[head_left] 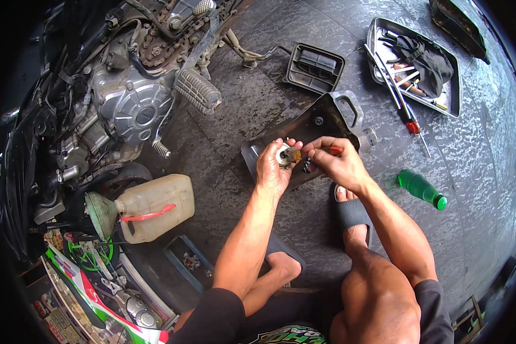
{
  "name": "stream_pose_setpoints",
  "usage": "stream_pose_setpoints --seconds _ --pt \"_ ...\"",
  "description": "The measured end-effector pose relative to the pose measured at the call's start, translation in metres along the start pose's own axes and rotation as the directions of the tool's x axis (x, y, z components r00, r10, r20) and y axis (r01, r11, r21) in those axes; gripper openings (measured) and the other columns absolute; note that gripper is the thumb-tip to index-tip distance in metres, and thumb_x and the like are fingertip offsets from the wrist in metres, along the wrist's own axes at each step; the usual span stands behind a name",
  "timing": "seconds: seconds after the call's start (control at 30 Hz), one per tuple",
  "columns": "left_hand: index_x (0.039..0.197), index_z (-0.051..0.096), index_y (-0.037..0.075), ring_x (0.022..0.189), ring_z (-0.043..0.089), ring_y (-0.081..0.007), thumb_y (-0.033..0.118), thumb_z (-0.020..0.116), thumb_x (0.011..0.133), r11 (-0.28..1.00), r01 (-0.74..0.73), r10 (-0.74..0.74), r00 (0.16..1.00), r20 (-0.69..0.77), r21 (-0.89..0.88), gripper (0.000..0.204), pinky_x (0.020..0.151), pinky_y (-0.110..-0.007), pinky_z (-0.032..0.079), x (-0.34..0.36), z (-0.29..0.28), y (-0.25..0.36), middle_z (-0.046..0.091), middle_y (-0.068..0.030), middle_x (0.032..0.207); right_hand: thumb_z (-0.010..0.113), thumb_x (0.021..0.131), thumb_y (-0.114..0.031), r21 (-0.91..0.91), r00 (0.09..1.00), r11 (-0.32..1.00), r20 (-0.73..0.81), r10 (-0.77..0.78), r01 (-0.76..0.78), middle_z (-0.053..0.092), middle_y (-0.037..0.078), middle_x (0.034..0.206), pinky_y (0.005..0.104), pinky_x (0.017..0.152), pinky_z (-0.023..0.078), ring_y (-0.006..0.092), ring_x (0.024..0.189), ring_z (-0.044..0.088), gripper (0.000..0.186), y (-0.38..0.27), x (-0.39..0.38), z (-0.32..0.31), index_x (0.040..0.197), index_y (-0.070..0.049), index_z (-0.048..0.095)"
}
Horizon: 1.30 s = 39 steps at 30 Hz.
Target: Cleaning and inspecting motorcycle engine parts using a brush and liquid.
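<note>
My left hand grips a small round, pale metal part with a dark centre. My right hand pinches a small brush with a red handle, its tan head against the part. A small dark piece shows just below the brush; what it is I cannot make out. Both hands are above a dark cut-open container with a pale grey handle, which lies on the floor and is partly hidden by them.
A motorcycle engine fills the upper left, with a jerrycan and funnel below it. A black plastic housing sits upper centre, a tray of tools upper right, a green bottle at right. My sandalled feet flank the work.
</note>
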<state>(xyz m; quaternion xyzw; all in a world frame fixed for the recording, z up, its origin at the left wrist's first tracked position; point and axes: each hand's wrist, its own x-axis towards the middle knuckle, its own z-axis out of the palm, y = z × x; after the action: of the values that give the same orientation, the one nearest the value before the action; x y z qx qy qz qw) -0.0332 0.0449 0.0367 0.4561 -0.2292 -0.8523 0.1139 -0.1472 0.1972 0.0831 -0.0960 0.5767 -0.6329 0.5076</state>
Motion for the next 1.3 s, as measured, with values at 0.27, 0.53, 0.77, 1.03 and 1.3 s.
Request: stream_pose_setpoints --seconds 0.27,0.53,0.77,1.03,1.3 --pt "0.097 0.063 0.004 0.08 0.065 -0.0197 0.028 0.055 0.098 0.992 -0.052 0.048 0.998 0.042 0.112 0.026 0.072 -0.034 0.051 -0.002 -0.009 -0.005 0.067 -0.0082 0.09 0.063 0.094 -0.013 -0.218 0.98 0.958 -0.021 -0.196 0.187 0.069 0.01 0.078 0.0323 0.071 0.053 0.0148 0.073 0.066 0.02 0.008 -0.011 0.018 0.105 0.003 0.068" --pt "0.094 0.06 0.007 0.081 0.066 -0.0209 0.033 0.053 0.099 0.975 -0.106 0.121 0.99 -0.066 0.193 0.028 0.068 -0.033 0.054 0.003 -0.027 -0.001 0.066 -0.0083 0.084 0.064 0.081 -0.014 -0.898 0.94 0.383 0.084 -0.331 0.215 0.067 0.02 0.069 0.0477 0.066 0.055 0.0384 0.07 0.068 0.01 0.025 0.015 -0.007 0.082 -0.005 0.066" --pt "0.094 0.057 0.01 0.074 0.064 -0.0217 0.04 0.05 0.098 0.992 -0.091 0.1 0.99 -0.102 0.089 0.031 0.068 -0.034 0.05 0.007 -0.026 -0.001 0.066 -0.0092 0.083 0.063 0.087 -0.017 -0.782 0.95 0.555 0.153 -0.273 0.285 0.068 0.018 0.072 0.0406 0.064 0.054 0.0307 0.067 0.069 0.018 0.025 0.022 0.003 0.091 -0.001 0.07" --pt "0.094 0.059 0.008 0.075 0.064 -0.0207 0.032 0.051 0.098 0.973 -0.005 -0.006 0.999 0.047 0.231 0.026 0.069 -0.035 0.05 0.004 -0.024 0.002 0.067 -0.0091 0.085 0.067 0.087 -0.011 -0.566 0.879 0.679 0.381 -0.288 0.468 0.07 0.015 0.086 0.0422 0.075 0.053 0.0364 0.082 0.066 0.014 0.008 0.005 0.006 0.1 -0.007 0.072" --pt "0.095 0.059 0.008 0.077 0.064 -0.0197 0.03 0.054 0.096 0.956 0.125 -0.104 0.99 -0.092 0.265 0.022 0.071 -0.035 0.052 -0.002 -0.021 0.006 0.065 -0.0074 0.085 0.071 0.074 -0.008 -0.595 0.709 0.385 0.576 -0.407 0.705 0.065 0.01 0.081 0.0424 0.075 0.052 0.0333 0.081 0.061 0.028 0.018 0.001 0.006 0.102 -0.007 0.068"
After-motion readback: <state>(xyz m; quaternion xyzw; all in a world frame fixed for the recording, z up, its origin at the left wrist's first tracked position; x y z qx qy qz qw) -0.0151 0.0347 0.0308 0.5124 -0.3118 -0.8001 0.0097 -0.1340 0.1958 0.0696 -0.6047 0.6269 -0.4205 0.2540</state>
